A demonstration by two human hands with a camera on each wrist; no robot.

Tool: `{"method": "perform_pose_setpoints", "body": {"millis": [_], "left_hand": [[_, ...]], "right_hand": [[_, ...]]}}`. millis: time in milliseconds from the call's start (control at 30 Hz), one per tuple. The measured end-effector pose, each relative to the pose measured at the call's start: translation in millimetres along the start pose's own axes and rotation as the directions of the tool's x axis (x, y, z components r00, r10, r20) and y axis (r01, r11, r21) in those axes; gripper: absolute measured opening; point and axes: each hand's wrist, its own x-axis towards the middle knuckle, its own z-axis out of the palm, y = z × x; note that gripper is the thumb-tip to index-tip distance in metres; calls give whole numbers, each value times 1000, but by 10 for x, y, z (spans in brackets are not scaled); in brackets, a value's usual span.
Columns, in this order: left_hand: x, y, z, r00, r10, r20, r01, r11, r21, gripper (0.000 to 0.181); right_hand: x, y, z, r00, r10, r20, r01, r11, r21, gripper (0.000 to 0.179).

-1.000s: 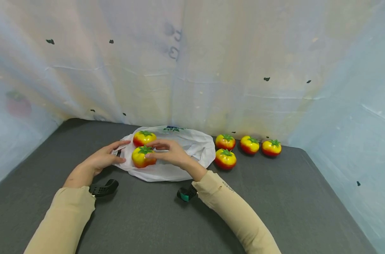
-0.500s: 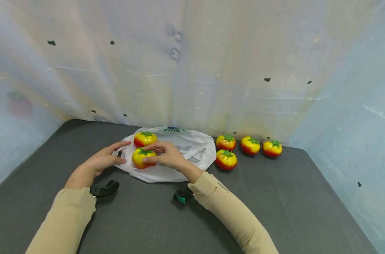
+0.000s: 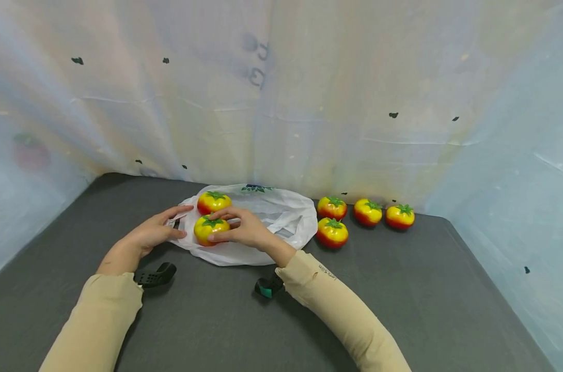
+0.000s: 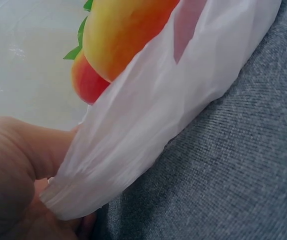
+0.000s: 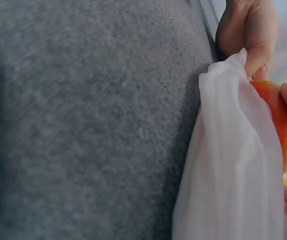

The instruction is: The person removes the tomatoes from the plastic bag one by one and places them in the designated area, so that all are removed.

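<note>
In the head view a white plastic bag (image 3: 251, 256) lies on the dark table. Two glossy red-and-yellow tomatoes with green leafy tops are at its left end, the near tomato (image 3: 203, 232) and the far tomato (image 3: 215, 202). My right hand (image 3: 251, 231) holds the near one between thumb and fingers. At the bag's left opening, my left hand (image 3: 151, 231) has its thumb and fingers spread apart, touching the bag's edge. The left wrist view shows the thumb (image 4: 48, 145) behind the thin bag (image 4: 128, 150); the other fingers are mostly hidden.
Several more tomatoes stand right of the bag; the closest is the front tomato (image 3: 331, 235), the rightmost tomato (image 3: 400, 217) sits farther off. A pale sheet (image 3: 305, 93) hangs behind the table (image 3: 207, 325). Black straps (image 3: 156, 275) are on both wrists.
My right hand has shifted slightly left and closed its thumb and fingers round the near tomato. The left hand and the other tomatoes stay almost where they were.
</note>
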Motion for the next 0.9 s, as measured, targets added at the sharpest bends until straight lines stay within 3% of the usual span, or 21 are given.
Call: {"method": "perform_pose_setpoints", "body": {"millis": [300,633,900], "left_hand": [[4,23,1,1000,-13,5,13,1000,11,75],[31,-3,-8,1000,-18,-1,18,1000,-1,77],[26,3,3,1000,-11,-3,11,1000,-1,76]], "right_hand": [[-28,-32,-56,1000,-9,-18,10,1000,20,37],[-76,-88,-210,996,-78,-52,82,994,66,36],[-123,-87,-286,998,-54,-44,57,996,70,36]]}}
